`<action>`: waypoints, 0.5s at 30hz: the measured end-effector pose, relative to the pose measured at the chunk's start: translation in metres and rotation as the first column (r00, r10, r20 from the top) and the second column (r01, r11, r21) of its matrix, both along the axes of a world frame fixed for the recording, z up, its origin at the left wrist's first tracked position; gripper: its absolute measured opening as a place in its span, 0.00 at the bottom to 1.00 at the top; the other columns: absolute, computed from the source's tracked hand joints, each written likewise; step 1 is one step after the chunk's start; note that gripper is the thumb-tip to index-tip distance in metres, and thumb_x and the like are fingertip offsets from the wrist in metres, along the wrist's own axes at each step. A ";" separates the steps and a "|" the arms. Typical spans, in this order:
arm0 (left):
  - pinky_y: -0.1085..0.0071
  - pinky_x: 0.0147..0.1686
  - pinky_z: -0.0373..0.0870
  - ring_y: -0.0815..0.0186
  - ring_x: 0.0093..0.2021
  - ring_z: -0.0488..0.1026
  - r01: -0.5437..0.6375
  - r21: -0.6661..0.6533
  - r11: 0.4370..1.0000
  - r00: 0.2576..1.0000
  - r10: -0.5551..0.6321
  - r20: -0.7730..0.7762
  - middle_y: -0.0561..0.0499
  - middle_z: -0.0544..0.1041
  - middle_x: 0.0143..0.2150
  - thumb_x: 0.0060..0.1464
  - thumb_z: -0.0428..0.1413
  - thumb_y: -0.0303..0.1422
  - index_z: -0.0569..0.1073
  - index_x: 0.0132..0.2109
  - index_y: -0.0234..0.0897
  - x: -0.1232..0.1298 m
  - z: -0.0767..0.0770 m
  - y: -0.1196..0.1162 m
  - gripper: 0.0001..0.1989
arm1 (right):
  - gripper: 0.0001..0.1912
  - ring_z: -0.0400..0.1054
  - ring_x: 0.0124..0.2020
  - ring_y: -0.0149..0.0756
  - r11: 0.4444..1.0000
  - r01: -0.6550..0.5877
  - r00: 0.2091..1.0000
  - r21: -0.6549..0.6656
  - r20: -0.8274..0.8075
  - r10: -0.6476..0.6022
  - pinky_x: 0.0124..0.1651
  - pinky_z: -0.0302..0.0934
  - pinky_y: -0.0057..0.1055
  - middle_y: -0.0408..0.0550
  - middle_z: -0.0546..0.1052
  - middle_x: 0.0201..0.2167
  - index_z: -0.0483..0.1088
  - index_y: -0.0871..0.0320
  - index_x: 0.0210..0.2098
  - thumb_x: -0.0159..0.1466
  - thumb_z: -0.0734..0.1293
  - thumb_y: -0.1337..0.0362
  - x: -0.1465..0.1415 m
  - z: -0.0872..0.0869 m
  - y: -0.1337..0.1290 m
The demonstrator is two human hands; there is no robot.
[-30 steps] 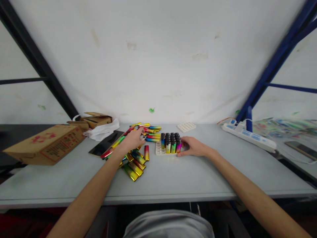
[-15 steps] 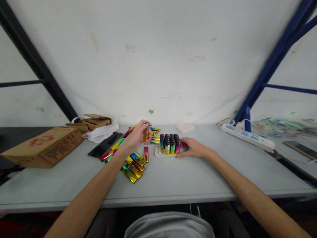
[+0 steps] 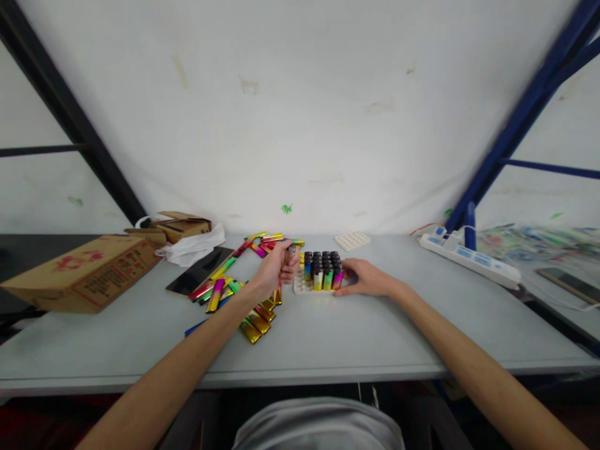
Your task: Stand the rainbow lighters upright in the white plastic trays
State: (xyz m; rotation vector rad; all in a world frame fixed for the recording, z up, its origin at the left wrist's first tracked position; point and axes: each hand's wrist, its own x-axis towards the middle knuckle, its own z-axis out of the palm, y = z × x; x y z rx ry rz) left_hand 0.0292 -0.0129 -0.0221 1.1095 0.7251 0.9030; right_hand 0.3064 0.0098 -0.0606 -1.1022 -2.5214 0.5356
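Note:
My left hand is closed around a lighter, most of which its fingers hide. It is held up just left of a white tray with round holes. Upright lighters with black tops and coloured bodies fill the tray's middle and right side; some holes at the left front show bare. My right hand grips the tray's right end, thumb at the front corner and fingers curled behind. Loose shiny lighters in gold, red, green and purple lie in a pile under and around my left forearm.
A second white holed tray lies near the wall. To the left are a cardboard box, a white plastic bag and a dark flat tablet-like panel. A power strip and a phone lie to the right.
My left hand has moved right with the lighter, closer to the tray, and its fingers have curled further around it. My right hand stays at the tray's right end.

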 end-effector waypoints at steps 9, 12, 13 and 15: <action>0.80 0.15 0.40 0.76 0.15 0.40 -0.051 0.039 0.998 0.999 0.052 -0.014 0.61 0.46 0.18 0.62 0.45 0.46 0.56 0.23 0.39 0.002 -0.005 0.002 0.23 | 0.31 0.64 0.31 0.37 1.000 0.003 1.000 0.001 0.012 -0.003 0.34 0.56 0.31 0.47 0.74 0.32 0.70 0.60 0.39 0.55 0.74 0.39 0.000 0.001 -0.001; 0.81 0.15 0.41 0.76 0.15 0.43 -0.084 0.033 0.996 0.996 0.084 -0.003 0.61 0.48 0.18 0.62 0.47 0.53 0.59 0.26 0.38 0.002 -0.003 0.001 0.25 | 0.32 0.64 0.32 0.38 1.000 -0.001 1.000 0.005 0.009 0.001 0.35 0.57 0.31 0.47 0.74 0.33 0.71 0.61 0.40 0.55 0.75 0.38 0.001 0.000 0.000; 0.81 0.15 0.42 0.76 0.15 0.44 -0.090 0.032 0.995 0.996 0.090 -0.003 0.61 0.50 0.19 0.62 0.48 0.54 0.61 0.28 0.38 0.002 -0.002 0.000 0.25 | 0.32 0.64 0.32 0.38 1.000 -0.001 1.000 0.005 0.010 0.001 0.35 0.57 0.31 0.47 0.74 0.33 0.71 0.61 0.41 0.55 0.75 0.38 0.001 0.000 0.000; 0.81 0.14 0.45 0.76 0.15 0.48 -0.094 0.052 0.994 0.996 0.094 -0.003 0.60 0.55 0.19 0.62 0.49 0.54 0.65 0.34 0.38 0.003 0.000 -0.002 0.22 | 0.32 0.64 0.32 0.38 1.000 0.000 1.000 0.004 0.011 -0.001 0.35 0.57 0.31 0.47 0.74 0.33 0.72 0.61 0.41 0.55 0.75 0.38 0.001 0.000 0.000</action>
